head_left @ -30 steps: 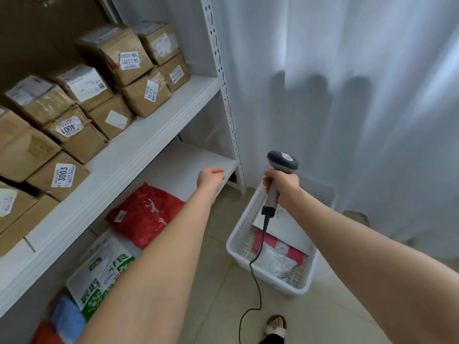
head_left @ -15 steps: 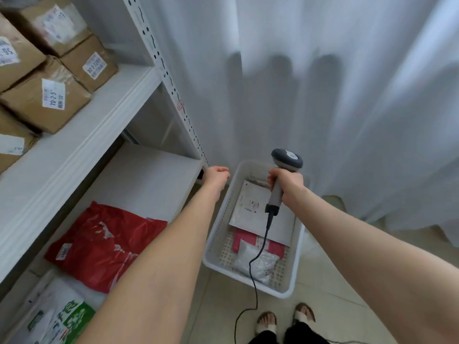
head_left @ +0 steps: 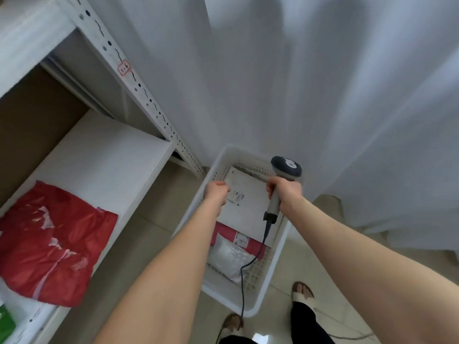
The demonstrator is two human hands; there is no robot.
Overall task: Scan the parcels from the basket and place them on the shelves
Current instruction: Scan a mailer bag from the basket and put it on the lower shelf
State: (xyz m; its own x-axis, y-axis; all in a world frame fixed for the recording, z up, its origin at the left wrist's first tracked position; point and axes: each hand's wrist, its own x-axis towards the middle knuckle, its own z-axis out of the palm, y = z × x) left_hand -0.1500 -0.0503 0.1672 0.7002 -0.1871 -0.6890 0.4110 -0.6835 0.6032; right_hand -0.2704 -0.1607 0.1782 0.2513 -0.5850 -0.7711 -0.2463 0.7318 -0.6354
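Now | flat white parcel (head_left: 250, 207) tops basket (head_left: 231, 300) | right hand (head_left: 285, 196) grips scanner (head_left: 286, 166)

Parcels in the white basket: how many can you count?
3: a white envelope farthest, a red parcel partly under it, a silvery bag nearest. Others may be hidden.

parcel storeroom: slotted metal shelving (head_left: 139, 88), red parcel (head_left: 49, 244), corded scanner (head_left: 285, 168).

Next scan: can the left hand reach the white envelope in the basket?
Likely yes. The envelope lies on top in the basket, uncovered, and the left hand is right by its left edge. The right hand holds the scanner at its right edge.
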